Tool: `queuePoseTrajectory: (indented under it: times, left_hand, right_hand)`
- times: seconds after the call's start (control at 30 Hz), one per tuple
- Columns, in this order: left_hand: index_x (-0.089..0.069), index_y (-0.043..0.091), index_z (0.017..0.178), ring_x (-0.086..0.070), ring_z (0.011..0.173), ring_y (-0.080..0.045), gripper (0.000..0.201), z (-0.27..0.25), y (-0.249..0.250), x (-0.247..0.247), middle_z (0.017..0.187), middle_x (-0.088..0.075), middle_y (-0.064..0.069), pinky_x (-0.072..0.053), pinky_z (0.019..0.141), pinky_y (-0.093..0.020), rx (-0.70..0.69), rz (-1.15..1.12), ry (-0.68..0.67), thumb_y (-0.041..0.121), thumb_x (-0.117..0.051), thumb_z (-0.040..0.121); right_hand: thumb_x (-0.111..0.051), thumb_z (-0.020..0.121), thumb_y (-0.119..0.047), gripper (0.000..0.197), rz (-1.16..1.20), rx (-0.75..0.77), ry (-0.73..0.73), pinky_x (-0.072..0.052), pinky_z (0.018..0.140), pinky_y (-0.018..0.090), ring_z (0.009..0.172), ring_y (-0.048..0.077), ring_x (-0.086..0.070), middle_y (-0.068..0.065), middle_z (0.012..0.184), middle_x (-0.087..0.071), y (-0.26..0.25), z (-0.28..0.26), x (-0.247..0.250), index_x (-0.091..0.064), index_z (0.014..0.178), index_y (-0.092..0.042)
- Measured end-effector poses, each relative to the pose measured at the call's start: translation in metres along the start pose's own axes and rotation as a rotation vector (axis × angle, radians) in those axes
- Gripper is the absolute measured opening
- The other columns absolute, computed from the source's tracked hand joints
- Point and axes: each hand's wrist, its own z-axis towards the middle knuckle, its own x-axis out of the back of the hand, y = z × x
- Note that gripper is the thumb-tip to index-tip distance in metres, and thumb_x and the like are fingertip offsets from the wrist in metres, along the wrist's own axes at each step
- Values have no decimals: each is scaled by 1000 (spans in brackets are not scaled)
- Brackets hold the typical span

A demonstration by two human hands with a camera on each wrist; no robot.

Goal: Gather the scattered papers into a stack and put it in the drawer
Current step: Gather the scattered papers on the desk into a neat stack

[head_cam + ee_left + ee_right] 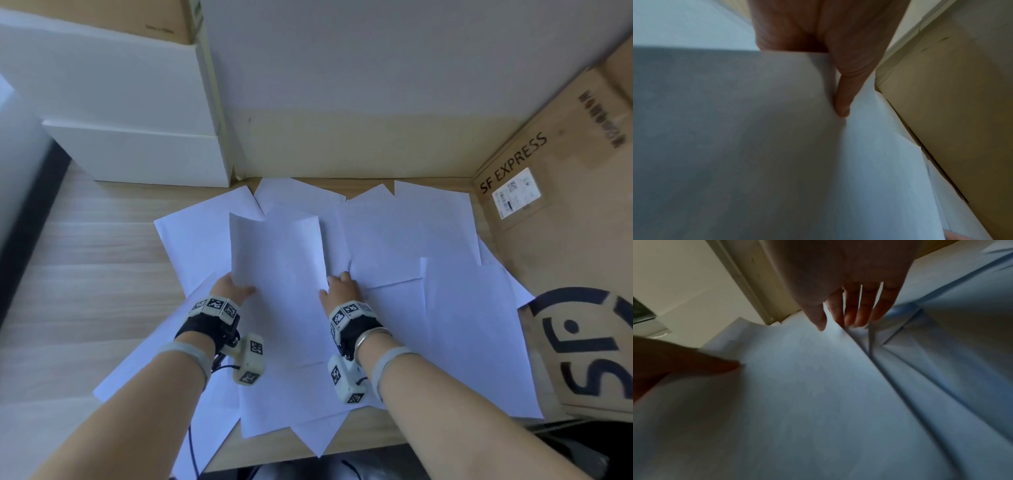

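Papers (394, 240) scattered over counter (102, 274).
Left hand (233, 286) pinches raised sheet (277, 253) at 7 o'clock; right hand (342, 287) pinches it at 5.

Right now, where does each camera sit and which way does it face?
Head: above the desk, looking down at the papers, both forearms, left hand and right hand.
Left wrist: along the left hand, thumb on the lifted sheet; cardboard box to the right.
Right wrist: along the right hand, fingers at that sheet's edge; the left thumb shows too.
All three share the lifted sheet.
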Motion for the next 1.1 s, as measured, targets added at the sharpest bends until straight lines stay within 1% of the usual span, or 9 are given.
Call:
queuePoseTrajectory:
  times: [0.13, 0.27, 0.33, 0.53, 0.67, 0.8, 0.87, 0.93, 1.1]
  left_hand:
    - [-48, 2, 133, -55, 119, -34, 49, 1, -3, 11, 131, -57, -19, -41, 94, -34, 0, -17, 32, 16, -61, 87]
    - [-50, 0, 130, -56, 118, -36, 48, 6, -14, 19, 130, -58, -21, -42, 97, -36, 2, -45, 63, 14, -63, 85]
    - [-51, 0, 129, -56, 117, -35, 48, 7, -17, 19, 128, -59, -21, -43, 95, -35, 2, -42, 66, 14, -64, 85]
    - [-52, 2, 129, -57, 115, -35, 48, 6, -20, 16, 126, -60, -20, -43, 96, -37, 8, -34, 69, 16, -64, 85]
    - [-51, 2, 128, -57, 115, -35, 48, 7, -17, 17, 127, -60, -20, -44, 95, -36, 10, -20, 64, 17, -64, 85]
    - [-50, 0, 129, -57, 115, -36, 47, 6, -12, 15, 128, -59, -21, -45, 93, -37, 17, 23, 53, 17, -62, 87]
    - [-50, 0, 130, -56, 115, -37, 46, 5, -8, 13, 128, -58, -22, -45, 90, -38, 14, 37, 45, 17, -59, 88]
    - [-48, 0, 131, -55, 117, -37, 44, 4, -4, 9, 130, -56, -22, -44, 88, -37, 8, 34, 31, 19, -54, 91]
    - [-47, -11, 128, -50, 121, -41, 61, 4, 6, 6, 131, -51, -33, -36, 101, -40, 30, -20, 4, 39, -29, 99]
  right_hand:
    - [-55, 89, -19, 53, -10, -49, 106, -36, 104, 39, 130, 31, -34, 10, 144, -33, 28, 15, 13, -37, 138, -17]
    - [-61, 85, -37, 87, -30, -166, -10, -13, 118, 47, 146, 32, -4, 7, 159, -1, 40, 29, 14, -5, 151, -23]
    - [-57, 87, -37, 87, 20, -193, -14, -17, 117, 46, 146, 33, -6, 9, 160, -1, 40, 34, 10, -1, 151, -20]
    - [-56, 89, -12, 62, -48, -164, 71, -44, 98, 38, 130, 32, -38, 12, 144, -34, 45, 37, 18, -25, 143, -11]
    - [-48, 89, -3, 36, 6, -107, 113, -47, 92, 37, 118, 33, -52, 15, 128, -51, 48, 35, 28, -47, 125, -6]
    - [-42, 88, 0, 34, 102, 0, 179, -46, 91, 34, 116, 33, -55, 16, 126, -56, 42, 25, 37, -55, 119, -4]
    - [-41, 87, 2, 24, 119, 111, 155, -44, 79, 30, 98, 32, -56, 17, 111, -59, 36, 17, 41, -60, 89, -14]
    - [-40, 84, 4, 28, 92, 218, 34, -37, 69, 25, 80, 26, -48, 15, 88, -53, 32, 9, 35, -46, 66, -15]
    - [-37, 80, 8, 41, -65, 395, -286, -48, 84, 32, 103, 30, -59, 10, 107, -63, 26, -7, 11, -65, 100, -13]
